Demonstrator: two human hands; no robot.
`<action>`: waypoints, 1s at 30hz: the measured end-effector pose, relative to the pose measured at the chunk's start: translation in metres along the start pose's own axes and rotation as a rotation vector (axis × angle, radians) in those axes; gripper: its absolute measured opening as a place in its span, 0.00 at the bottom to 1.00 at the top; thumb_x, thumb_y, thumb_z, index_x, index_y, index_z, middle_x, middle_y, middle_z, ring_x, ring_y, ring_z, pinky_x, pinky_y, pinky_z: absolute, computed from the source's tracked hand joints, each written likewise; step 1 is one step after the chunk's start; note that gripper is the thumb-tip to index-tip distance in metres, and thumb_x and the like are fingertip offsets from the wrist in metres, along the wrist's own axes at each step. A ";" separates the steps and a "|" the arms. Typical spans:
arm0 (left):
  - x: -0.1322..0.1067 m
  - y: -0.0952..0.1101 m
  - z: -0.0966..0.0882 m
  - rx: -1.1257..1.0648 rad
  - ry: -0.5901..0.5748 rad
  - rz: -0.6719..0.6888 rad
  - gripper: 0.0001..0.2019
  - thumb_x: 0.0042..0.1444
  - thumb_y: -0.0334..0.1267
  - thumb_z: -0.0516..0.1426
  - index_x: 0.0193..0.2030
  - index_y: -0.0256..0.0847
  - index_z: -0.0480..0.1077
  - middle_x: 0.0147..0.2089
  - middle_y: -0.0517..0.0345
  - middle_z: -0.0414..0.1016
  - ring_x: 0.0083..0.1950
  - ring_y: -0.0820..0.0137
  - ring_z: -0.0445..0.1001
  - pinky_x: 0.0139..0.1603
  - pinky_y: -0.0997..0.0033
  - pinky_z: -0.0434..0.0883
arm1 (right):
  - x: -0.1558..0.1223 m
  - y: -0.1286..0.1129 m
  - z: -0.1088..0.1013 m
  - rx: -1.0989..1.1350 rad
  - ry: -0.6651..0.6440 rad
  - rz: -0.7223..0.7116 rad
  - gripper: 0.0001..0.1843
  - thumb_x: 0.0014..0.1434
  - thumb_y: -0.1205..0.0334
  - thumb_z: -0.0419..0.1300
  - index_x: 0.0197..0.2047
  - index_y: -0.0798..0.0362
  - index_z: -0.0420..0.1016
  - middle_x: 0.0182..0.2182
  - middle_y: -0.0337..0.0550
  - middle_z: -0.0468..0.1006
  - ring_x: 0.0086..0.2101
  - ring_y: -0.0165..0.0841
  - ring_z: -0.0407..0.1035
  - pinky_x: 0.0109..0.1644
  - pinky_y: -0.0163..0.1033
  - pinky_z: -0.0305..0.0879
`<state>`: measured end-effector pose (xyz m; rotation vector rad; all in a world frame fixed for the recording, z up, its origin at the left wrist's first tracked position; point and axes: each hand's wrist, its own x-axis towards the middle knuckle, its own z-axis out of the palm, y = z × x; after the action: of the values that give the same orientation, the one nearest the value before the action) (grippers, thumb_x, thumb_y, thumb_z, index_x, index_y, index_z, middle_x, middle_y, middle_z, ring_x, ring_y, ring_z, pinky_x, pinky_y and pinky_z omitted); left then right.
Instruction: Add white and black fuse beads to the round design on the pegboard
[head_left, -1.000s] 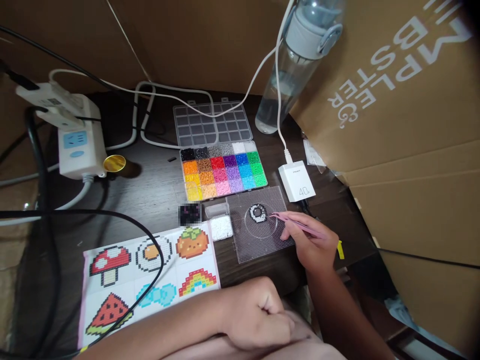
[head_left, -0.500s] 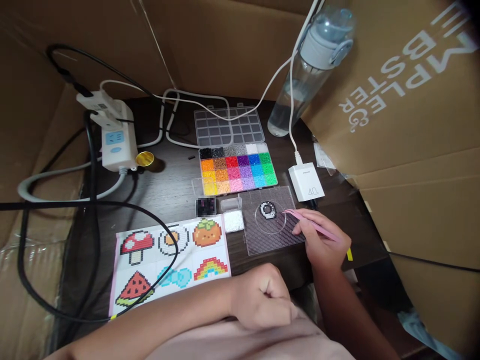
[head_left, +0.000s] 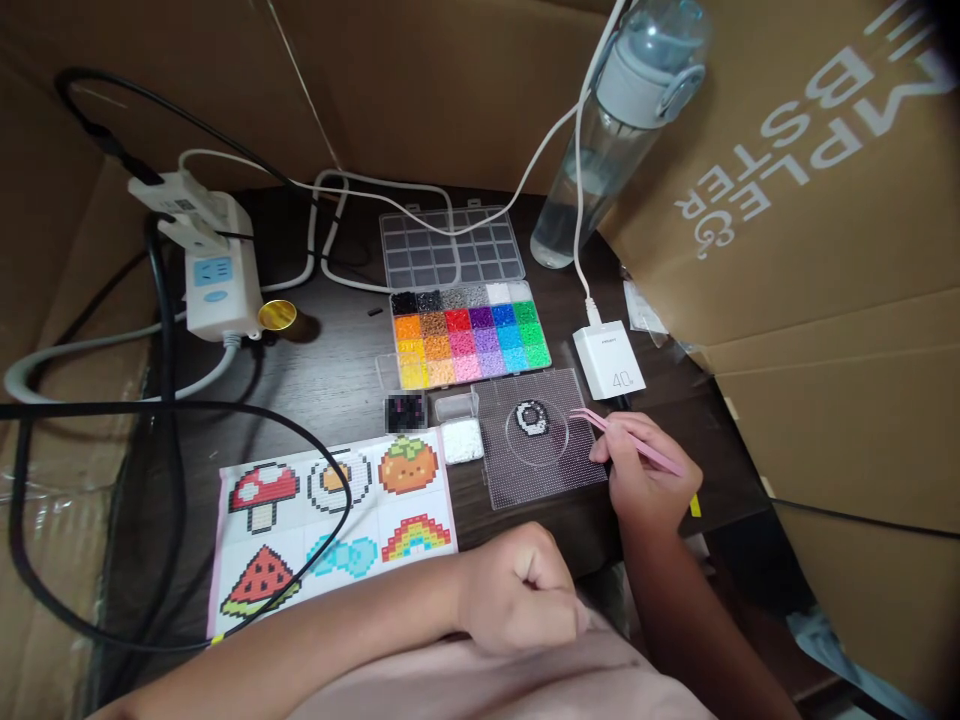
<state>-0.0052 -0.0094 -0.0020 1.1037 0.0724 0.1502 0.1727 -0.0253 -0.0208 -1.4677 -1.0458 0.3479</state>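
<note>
My right hand (head_left: 643,478) pinches pink tweezers (head_left: 622,440) whose tips point left, just right of a small black-and-white bead figure (head_left: 531,418) on the clear pegboard (head_left: 540,475). My left hand (head_left: 521,590) is a closed fist resting near the table's front edge, with nothing visible in it. A small tray of white beads (head_left: 463,440) lies left of the pegboard. Behind it stands the open bead box (head_left: 469,335) with many coloured compartments.
A pattern sheet (head_left: 330,525) with mushroom, watermelon and rainbow lies front left, crossed by a black cable (head_left: 225,415). A power strip (head_left: 217,280), gold disc (head_left: 277,315), white charger (head_left: 609,360) and water bottle (head_left: 615,130) stand around. Cardboard walls (head_left: 825,250) enclose the table.
The view shifted, so everything sits further right than a second ago. The tweezers' tips drew slightly back to the right from the bead figure. My left fist stayed put.
</note>
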 end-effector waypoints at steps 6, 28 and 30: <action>-0.002 -0.004 0.000 0.008 0.034 -0.050 0.26 0.56 0.38 0.55 0.14 0.43 0.43 0.18 0.68 0.40 0.22 0.80 0.40 0.24 0.66 0.43 | 0.001 -0.002 0.003 0.015 0.031 -0.007 0.08 0.59 0.64 0.63 0.28 0.54 0.77 0.19 0.39 0.71 0.27 0.35 0.72 0.33 0.42 0.69; 0.000 -0.007 0.005 0.026 0.078 -0.139 0.24 0.56 0.40 0.55 0.14 0.41 0.47 0.19 0.67 0.41 0.22 0.80 0.42 0.24 0.69 0.44 | -0.008 0.004 -0.003 0.224 0.008 0.054 0.13 0.65 0.62 0.58 0.53 0.50 0.75 0.25 0.38 0.81 0.19 0.31 0.73 0.22 0.38 0.71; 0.000 -0.008 0.006 0.012 0.068 -0.146 0.24 0.55 0.42 0.56 0.14 0.41 0.49 0.20 0.67 0.41 0.22 0.81 0.42 0.23 0.69 0.44 | -0.009 0.002 -0.005 0.200 0.031 0.031 0.14 0.65 0.63 0.58 0.53 0.47 0.76 0.26 0.39 0.81 0.19 0.31 0.74 0.22 0.37 0.70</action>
<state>-0.0035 -0.0179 -0.0063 1.1010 0.2143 0.0568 0.1718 -0.0350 -0.0253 -1.3067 -0.9369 0.4381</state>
